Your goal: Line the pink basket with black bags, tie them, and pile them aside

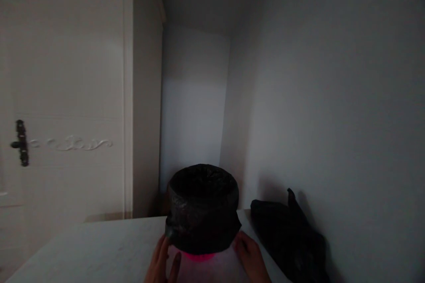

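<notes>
A round pink bin (199, 257) stands on the white table, with only a strip of its base showing. Over its rim a black bin bag (202, 225) is folded down, covering nearly all of the outside and lining the dark inside. My left hand (162, 261) is at the lower left of the bag, fingers stretched along its edge and thumb apart. At the lower right, my right hand (251, 257) has its fingers bent together at the bag's loose hem.
A heap of black plastic or cloth (295, 234) lies at the table's right side, against the grey wall (315, 97). The white tabletop (96, 250) extends left. Behind stand a tall cabinet (146, 97) and a white door (66, 75) with a dark handle (21, 143).
</notes>
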`<state>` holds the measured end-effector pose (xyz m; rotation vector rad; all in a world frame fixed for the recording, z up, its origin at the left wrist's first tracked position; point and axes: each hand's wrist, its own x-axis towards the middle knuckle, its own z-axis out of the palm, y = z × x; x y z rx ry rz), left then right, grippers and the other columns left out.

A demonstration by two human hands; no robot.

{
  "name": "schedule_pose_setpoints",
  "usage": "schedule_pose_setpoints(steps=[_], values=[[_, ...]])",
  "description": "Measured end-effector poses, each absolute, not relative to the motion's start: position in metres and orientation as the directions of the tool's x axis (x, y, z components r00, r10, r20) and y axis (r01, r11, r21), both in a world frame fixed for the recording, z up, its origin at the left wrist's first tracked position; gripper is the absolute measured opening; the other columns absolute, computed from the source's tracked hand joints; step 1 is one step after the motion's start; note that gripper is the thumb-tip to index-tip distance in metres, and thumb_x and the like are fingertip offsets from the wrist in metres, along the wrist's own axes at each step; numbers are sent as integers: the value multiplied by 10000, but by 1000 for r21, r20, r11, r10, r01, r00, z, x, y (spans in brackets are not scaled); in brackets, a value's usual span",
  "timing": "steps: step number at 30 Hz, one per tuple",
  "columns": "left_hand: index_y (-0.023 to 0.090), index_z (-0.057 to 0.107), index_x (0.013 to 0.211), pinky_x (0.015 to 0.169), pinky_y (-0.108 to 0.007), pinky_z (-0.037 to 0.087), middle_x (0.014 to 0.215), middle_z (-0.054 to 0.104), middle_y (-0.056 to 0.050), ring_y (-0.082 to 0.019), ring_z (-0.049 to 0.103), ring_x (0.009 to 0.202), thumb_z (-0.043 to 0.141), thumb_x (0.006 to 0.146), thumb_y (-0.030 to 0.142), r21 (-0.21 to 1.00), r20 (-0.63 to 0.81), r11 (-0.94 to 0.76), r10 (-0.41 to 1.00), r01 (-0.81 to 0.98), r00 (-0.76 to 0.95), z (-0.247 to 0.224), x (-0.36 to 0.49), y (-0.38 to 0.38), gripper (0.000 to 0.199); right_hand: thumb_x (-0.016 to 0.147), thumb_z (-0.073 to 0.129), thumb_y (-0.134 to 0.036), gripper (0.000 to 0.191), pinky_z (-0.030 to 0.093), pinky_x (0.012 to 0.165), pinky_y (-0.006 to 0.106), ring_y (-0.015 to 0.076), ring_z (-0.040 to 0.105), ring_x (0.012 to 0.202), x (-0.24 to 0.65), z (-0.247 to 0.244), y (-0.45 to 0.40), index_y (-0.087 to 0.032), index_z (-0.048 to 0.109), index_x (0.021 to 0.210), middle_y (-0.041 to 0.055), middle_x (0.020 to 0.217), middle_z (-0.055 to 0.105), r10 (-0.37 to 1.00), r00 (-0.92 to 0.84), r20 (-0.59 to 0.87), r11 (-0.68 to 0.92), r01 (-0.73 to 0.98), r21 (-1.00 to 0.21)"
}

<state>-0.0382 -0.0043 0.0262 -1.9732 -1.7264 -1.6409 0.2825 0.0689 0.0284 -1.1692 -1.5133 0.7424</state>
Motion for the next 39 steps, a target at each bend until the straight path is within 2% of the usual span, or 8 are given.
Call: schedule_pose_setpoints(steps=[4, 10, 18, 23, 25, 27, 32, 39], values=[[227, 307, 1605, 997, -543, 606, 1508, 564, -220, -366, 603, 1355, 540, 1001, 351, 222, 864, -390, 504, 894, 5, 42, -41, 6, 658, 825, 531, -488, 372, 515, 732, 359, 280, 683, 760, 281, 27, 71, -186, 747, 805, 74, 753, 743, 936, 28, 350, 323, 325, -889], [195, 243, 1635, 1070, -579, 533, 1594, 436, -228, -394, 434, 1463, 550, 995, 344, 42, 880, -361, 454, 931, 137, 108, -28, 6, 725, 848, 472, -471, 356, 490, 677, 349, 255, 651, 687, 277, 26, 70, -211, 698, 757, 51, 698, 704, 920, 29, 391, 357, 352, -865], [144, 513, 1427, 1093, -569, 456, 1449, 534, -218, -391, 460, 1386, 573, 985, 396, -69, 919, -349, 343, 935, 196, 151, -17, 5, 512, 876, 518, -586, 439, 507, 696, 341, 239, 655, 706, 277, 29, 69, -199, 708, 791, 48, 708, 696, 917, 43, 395, 365, 305, -880], [211, 649, 1256, 1000, -455, 486, 1223, 704, -121, -296, 614, 1154, 581, 991, 336, -116, 910, -366, 334, 924, 246, 182, -20, -1, 301, 811, 683, -606, 676, 530, 580, 308, 182, 627, 645, 273, 44, 71, -196, 603, 1343, 111, 1081, 739, 869, 237, 434, 411, 143, -901], [234, 687, 1164, 955, -415, 486, 1146, 740, -83, -264, 642, 1079, 576, 1005, 306, -163, 894, -401, 325, 902, 307, 196, -22, -5, 208, 754, 761, -523, 759, 531, 559, 293, 173, 636, 674, 270, 58, 71, -224, 544, 1417, 142, 1274, 688, 850, 233, 473, 453, 134, -881], [243, 705, 1089, 917, -391, 482, 1088, 756, -56, -242, 659, 1021, 571, 1021, 294, -195, 874, -430, 332, 881, 356, 209, -24, -9, 159, 761, 759, -463, 688, 535, 576, 290, 183, 650, 714, 267, 75, 70, -221, 586, 1381, 136, 1268, 693, 833, 190, 519, 497, 155, -854], [252, 713, 946, 786, -352, 458, 939, 746, -11, -216, 664, 879, 632, 1004, 322, -212, 793, -474, 428, 855, 434, 234, -24, -20, 122, 896, 608, -419, 308, 522, 653, 300, 201, 626, 712, 272, 111, 68, -175, 736, 1034, 56, 837, 716, 781, 109, 616, 581, 238, -779], [238, 698, 934, 770, -354, 477, 928, 730, -21, -221, 660, 867, 680, 968, 229, -236, 738, -457, 489, 858, 464, 244, -21, -27, 39, 943, 511, -457, 341, 532, 760, 319, 231, 662, 853, 284, 147, 72, -176, 669, 1052, 81, 940, 736, 708, 257, 658, 620, 222, -753]])
